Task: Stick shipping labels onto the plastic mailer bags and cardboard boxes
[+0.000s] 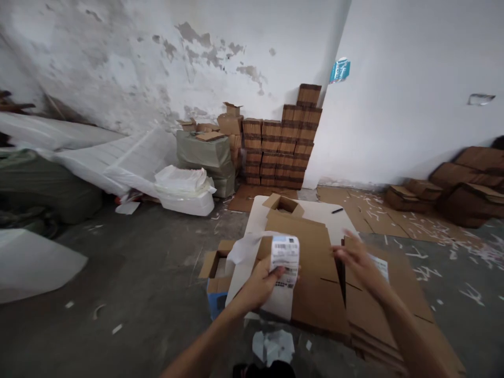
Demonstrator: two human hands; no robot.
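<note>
The left hand (262, 282) grips labels (285, 254) over the table (317, 208); the right hand (360, 261) is free

Just beyond the table's left side stands a blue box (218, 302), flaps up. Next, over the near left part of the table, the left hand pinches the labels, thumb across the printed face, the other fingers mostly hidden behind. The labels should be very light and limp, apt to curl when tugged and crease under a hard squeeze; the face may be slick. A side edge, clear of the print, seems the best hold, taken with a light pinch. They look white, with black bar-like marks, a small dark square near the top and a pale blue patch; the print is too small to read.

At the table's far edge sits an open box (284, 205). Across the table's middle lies a board (315, 283), brown, flat and slit, probably stiff and best lifted by opposite edges. A pen (337, 211) lies at the table's far right.

Over the table's right side, the right hand is blurred, fingers loosely spread, with nothing visible in its grasp; whether it touches the board cannot be told. By that side, under the forearm, lies a brown stack (401, 310).
</note>
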